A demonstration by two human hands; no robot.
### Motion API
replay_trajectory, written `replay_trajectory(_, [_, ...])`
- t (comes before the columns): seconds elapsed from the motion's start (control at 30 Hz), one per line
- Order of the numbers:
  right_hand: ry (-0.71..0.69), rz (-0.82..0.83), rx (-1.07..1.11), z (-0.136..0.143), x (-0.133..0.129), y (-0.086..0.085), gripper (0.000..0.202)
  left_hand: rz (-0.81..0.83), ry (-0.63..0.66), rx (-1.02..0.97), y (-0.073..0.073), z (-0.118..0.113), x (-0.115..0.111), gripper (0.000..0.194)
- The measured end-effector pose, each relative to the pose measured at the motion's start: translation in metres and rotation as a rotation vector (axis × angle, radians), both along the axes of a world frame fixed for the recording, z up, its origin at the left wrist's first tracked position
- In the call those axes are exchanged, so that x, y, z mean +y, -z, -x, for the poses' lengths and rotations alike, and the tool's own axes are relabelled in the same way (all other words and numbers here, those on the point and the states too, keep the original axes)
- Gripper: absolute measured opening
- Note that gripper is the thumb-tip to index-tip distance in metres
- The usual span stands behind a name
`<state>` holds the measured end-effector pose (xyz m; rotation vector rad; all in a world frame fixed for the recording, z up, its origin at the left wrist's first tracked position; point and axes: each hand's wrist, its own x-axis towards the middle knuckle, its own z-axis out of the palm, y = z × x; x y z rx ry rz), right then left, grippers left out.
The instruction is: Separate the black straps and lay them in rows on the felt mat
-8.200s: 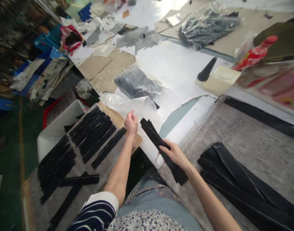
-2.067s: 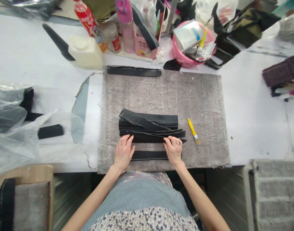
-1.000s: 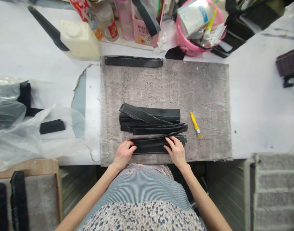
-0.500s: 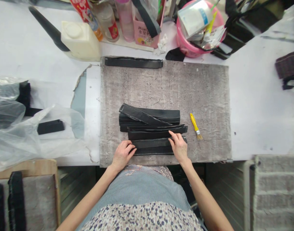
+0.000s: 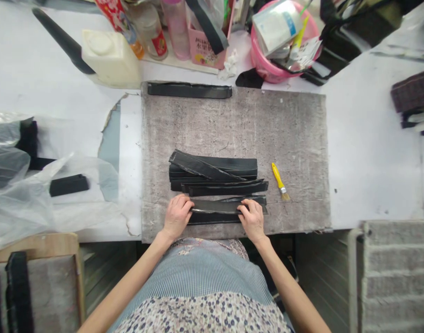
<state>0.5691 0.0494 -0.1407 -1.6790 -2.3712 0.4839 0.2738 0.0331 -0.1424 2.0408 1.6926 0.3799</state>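
A long black strip (image 5: 215, 206) lies across in front of me, gripped near both ends. My left hand (image 5: 178, 213) pinches it at the left, fingers closed on its edge. Toward its right end my right hand (image 5: 251, 218) is closed on the same strip, with a short piece sticking out past the fingers. Beneath it rests another black strip (image 5: 215, 218), close to the front edge of the grey cloth-covered board (image 5: 295, 129). Just beyond are more black strips (image 5: 229, 188), and a stack of strips (image 5: 225, 163) with one lying slantwise on top.
A yellow-handled brush (image 5: 279, 180) lies right of the strips. One black strip (image 5: 189, 90) sits along the board's far edge. Behind stand a cream jug (image 5: 111, 58), bottles, a pink box (image 5: 206, 51) and a pink basket (image 5: 267, 69). Plastic bags (image 5: 69, 185) lie at left.
Both hands have closed on the near strip, and it is now lifted or tilted toward me. My right hand has come slightly nearer and to the left. The whole view has shifted a little.
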Motion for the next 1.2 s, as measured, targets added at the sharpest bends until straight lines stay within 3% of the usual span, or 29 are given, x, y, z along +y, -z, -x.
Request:
replay_trajectory(0.37, [-0.046, 0.170, 0.069, 0.004, 0.014, -0.007, 0.028, 0.047, 0.037, -0.076, -0.003, 0.000, -0.006, 0.012])
replay_trajectory(0.6, [-0.197, 0.318, 0.263, 0.054, 0.027, -0.018, 0.036, -0.021, 0.013, -0.180, -0.014, -0.004, 0.002, 0.013])
replay_trajectory(0.7, [-0.199, 0.384, 0.321, 0.074, 0.034, -0.019, 0.043, -0.072, 0.036, -0.234, -0.020, -0.007, 0.008, 0.013])
replay_trajectory(0.77, [-0.160, 0.463, 0.352, 0.080, 0.042, -0.023, 0.042, -0.100, 0.020, -0.309, -0.025, -0.012, 0.014, 0.014])
replay_trajectory(0.83, [-0.117, 0.592, 0.433, 0.079, 0.053, -0.033, 0.030, -0.117, -0.085, -0.445, -0.030, -0.019, 0.021, 0.014])
replay_trajectory(0.93, [-0.012, 0.760, 0.661, 0.068, 0.070, -0.061, 0.021, -0.021, -0.283, -0.763, -0.040, -0.035, 0.036, 0.054])
replay_trajectory(0.97, [0.051, 0.776, 0.747, 0.064, 0.075, -0.073, 0.020, 0.064, -0.276, -0.880, -0.044, -0.041, 0.041, 0.065])
replay_trajectory(1.03, [0.216, 0.751, 0.915, 0.059, 0.086, -0.096, 0.023, 0.266, -0.140, -1.063, -0.052, -0.056, 0.049, 0.076])
replay_trajectory(1.1, [0.380, 0.689, 1.069, 0.057, 0.099, -0.116, 0.025, 0.427, -0.003, -1.131, -0.057, -0.073, 0.056, 0.069])
replay_trajectory(1.2, [0.542, 0.523, 1.236, 0.056, 0.125, -0.131, 0.023, 0.543, -0.013, -1.117, -0.057, -0.089, 0.061, 0.033])
